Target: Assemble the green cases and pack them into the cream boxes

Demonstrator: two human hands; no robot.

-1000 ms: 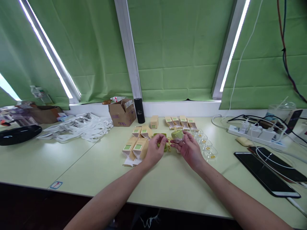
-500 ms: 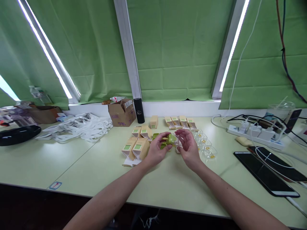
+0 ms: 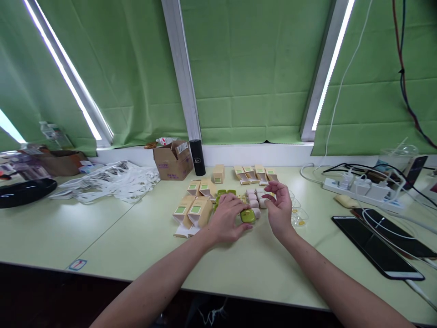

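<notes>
My left hand [image 3: 228,218] is low over the table, its thumb and fingers around a small green case [image 3: 247,216] that rests on or just above the tabletop. My right hand [image 3: 279,209] hovers to the right with loosely curled fingers, and I make out nothing in them. Between the hands sit several small pale pink rounded pieces [image 3: 252,197]. Other green cases [image 3: 221,192] lie behind my left hand, partly hidden by it. Clear plastic shells [image 3: 300,216] with yellow spots stand right of my right hand, which covers some of them.
Open tan boxes [image 3: 200,212] with green windows stand left of my left hand. More tan boxes [image 3: 255,174] are at the back. A cardboard carton [image 3: 173,161], black cylinder [image 3: 197,158] and white straps [image 3: 112,182] lie left. Phones [image 3: 377,246] and a power strip [image 3: 363,193] are right.
My left hand has lowered the green case towards the table and turned palm down. My right hand has moved away from the case to the right, uncovering the pink pieces.
</notes>
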